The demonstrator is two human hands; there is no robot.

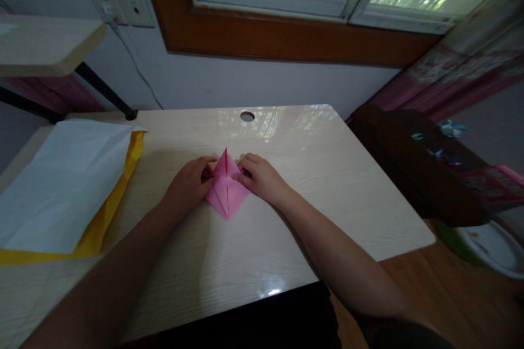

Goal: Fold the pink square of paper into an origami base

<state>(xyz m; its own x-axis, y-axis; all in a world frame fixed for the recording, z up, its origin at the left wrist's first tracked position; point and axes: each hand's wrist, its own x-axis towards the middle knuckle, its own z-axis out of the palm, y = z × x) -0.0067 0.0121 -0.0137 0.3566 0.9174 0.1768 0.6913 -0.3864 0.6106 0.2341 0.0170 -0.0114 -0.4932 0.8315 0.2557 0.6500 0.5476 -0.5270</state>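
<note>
A pink folded paper (228, 194) lies on the pale wooden table, with a diamond-shaped lower part and creases running down its middle. Its upper point stands up, showing a darker pink slit. My left hand (192, 179) pinches the paper's left side between thumb and fingers. On the opposite side, my right hand (257, 175) grips the right edge, its thumb lying over the front of the fold. Both hands partly cover the side corners of the paper.
White sheets (61, 185) over yellow paper (110, 207) lie at the table's left. A raised shelf (49, 46) with black legs stands behind them. The tabletop (335, 174) has a round cable hole (247, 116) near the wall. A dark wooden piece of furniture (409, 163) stands to the right.
</note>
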